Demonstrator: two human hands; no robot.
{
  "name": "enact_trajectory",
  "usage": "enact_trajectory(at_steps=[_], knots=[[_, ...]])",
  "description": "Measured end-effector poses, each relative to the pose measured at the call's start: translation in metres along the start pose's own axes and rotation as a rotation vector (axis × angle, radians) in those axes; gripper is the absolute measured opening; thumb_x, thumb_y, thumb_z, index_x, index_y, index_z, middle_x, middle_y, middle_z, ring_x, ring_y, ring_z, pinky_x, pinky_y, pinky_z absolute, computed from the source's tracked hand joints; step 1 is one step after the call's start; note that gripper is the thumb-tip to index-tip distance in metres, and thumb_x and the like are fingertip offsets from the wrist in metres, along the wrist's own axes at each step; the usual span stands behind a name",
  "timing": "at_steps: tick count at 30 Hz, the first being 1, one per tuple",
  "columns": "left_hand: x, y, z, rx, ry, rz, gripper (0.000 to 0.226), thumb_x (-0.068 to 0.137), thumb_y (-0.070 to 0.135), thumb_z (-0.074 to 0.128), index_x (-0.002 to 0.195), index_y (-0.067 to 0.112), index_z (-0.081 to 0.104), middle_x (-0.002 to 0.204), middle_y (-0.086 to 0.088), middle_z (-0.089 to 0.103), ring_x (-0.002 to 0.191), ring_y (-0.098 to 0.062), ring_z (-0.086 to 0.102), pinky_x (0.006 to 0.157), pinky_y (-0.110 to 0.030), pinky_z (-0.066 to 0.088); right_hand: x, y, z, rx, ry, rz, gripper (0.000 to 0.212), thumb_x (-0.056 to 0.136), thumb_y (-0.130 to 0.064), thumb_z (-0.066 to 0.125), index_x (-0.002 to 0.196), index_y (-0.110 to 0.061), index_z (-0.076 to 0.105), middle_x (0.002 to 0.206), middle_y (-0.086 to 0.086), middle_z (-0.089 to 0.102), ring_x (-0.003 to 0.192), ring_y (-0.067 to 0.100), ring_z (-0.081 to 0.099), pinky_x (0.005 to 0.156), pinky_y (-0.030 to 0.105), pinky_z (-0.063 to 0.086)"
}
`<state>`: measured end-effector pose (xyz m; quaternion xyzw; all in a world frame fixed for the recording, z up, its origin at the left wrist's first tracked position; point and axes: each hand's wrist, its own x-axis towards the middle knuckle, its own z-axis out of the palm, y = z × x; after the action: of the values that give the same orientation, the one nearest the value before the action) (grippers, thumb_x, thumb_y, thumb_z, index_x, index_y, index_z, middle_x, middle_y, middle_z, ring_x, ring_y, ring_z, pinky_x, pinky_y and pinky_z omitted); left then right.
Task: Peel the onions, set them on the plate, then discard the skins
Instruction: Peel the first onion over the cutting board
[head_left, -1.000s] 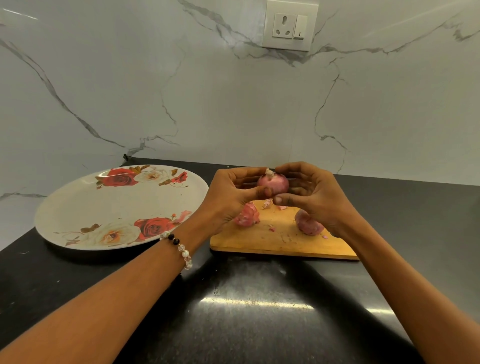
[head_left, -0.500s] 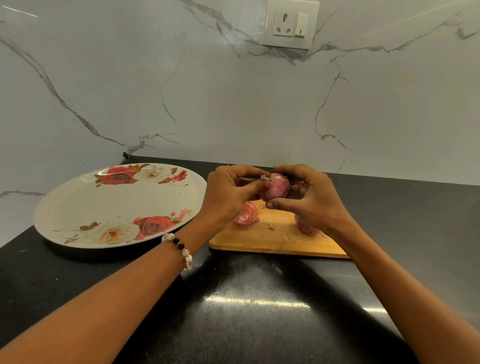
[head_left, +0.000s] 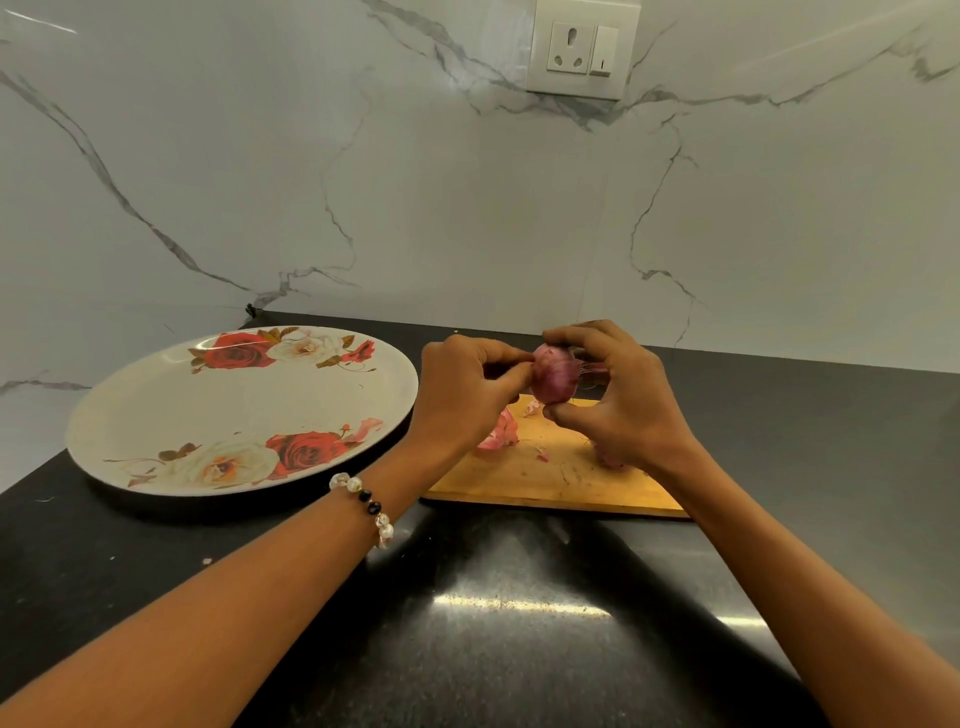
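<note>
A small red onion (head_left: 557, 373) is held above the wooden cutting board (head_left: 556, 475). My right hand (head_left: 621, 395) grips it between thumb below and fingers on top. My left hand (head_left: 465, 387) pinches at the onion's left end. On the board lie another pink onion (head_left: 500, 432) next to my left hand and a third one (head_left: 610, 458) mostly hidden under my right hand. Small bits of skin (head_left: 542, 456) are scattered on the board. The white plate with rose print (head_left: 156, 415) sits to the left with nothing on it.
The counter (head_left: 493, 623) is glossy black stone. A marble wall (head_left: 467, 208) rises right behind the board and plate, with a socket and switch (head_left: 582, 49) above. The counter's left edge lies just beyond the plate.
The onion has been turned in my hands so its tip now points left. My left fingers have moved onto that end, and both hands have lifted slightly.
</note>
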<state>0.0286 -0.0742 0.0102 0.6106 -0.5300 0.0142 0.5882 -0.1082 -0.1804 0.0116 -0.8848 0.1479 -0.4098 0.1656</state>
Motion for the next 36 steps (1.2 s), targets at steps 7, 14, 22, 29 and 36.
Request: enact_trajectory(at_steps=[7,14,22,29,36], knots=[[0.002,0.001,-0.001,0.047,-0.028,-0.043,0.016,0.083,0.014,0.073,0.096,0.005,0.075,0.083,-0.009,0.073,0.065,-0.013,0.070,0.065,-0.024,0.059,0.000,0.003,-0.002,0.022,-0.056,0.006,0.066,0.065,-0.003,0.087,0.126,-0.012,0.062,0.120,0.003,0.056,0.110,0.021,0.057,0.087,0.027,0.057],[0.004,-0.003,-0.001,-0.006,-0.063,-0.151,0.011,0.089,0.012,0.065,0.093,0.004,0.072,0.079,-0.002,0.067,0.066,-0.007,0.067,0.058,-0.016,0.056,0.000,0.001,-0.004,0.154,-0.092,0.065,0.067,0.066,-0.001,0.086,0.126,-0.016,0.061,0.121,-0.001,0.056,0.114,0.021,0.057,0.086,0.028,0.058],[0.006,0.003,-0.002,-0.460,-0.042,-0.489,0.014,0.092,0.010,0.060,0.091,-0.002,0.069,0.089,-0.017,0.071,0.075,-0.022,0.072,0.071,-0.034,0.061,-0.001,0.003,-0.011,0.553,-0.082,0.320,0.072,0.062,0.014,0.082,0.122,-0.021,0.064,0.125,-0.001,0.062,0.114,0.022,0.062,0.088,0.036,0.058],[0.008,0.006,-0.005,-0.568,-0.003,-0.564,0.010,0.091,0.010,0.062,0.092,0.003,0.067,0.091,-0.016,0.071,0.079,-0.025,0.073,0.067,-0.032,0.060,0.000,0.000,-0.014,0.845,-0.050,0.519,0.068,0.071,0.028,0.064,0.124,-0.014,0.062,0.126,0.005,0.057,0.110,0.029,0.066,0.081,0.041,0.060],[0.008,0.007,-0.009,-0.486,0.011,-0.494,0.006,0.089,0.007,0.064,0.094,0.009,0.066,0.092,-0.010,0.070,0.079,-0.023,0.072,0.064,-0.028,0.060,0.002,-0.002,-0.017,0.994,-0.028,0.579,0.061,0.079,0.028,0.052,0.125,-0.011,0.061,0.123,0.006,0.059,0.108,0.030,0.066,0.078,0.038,0.061]])
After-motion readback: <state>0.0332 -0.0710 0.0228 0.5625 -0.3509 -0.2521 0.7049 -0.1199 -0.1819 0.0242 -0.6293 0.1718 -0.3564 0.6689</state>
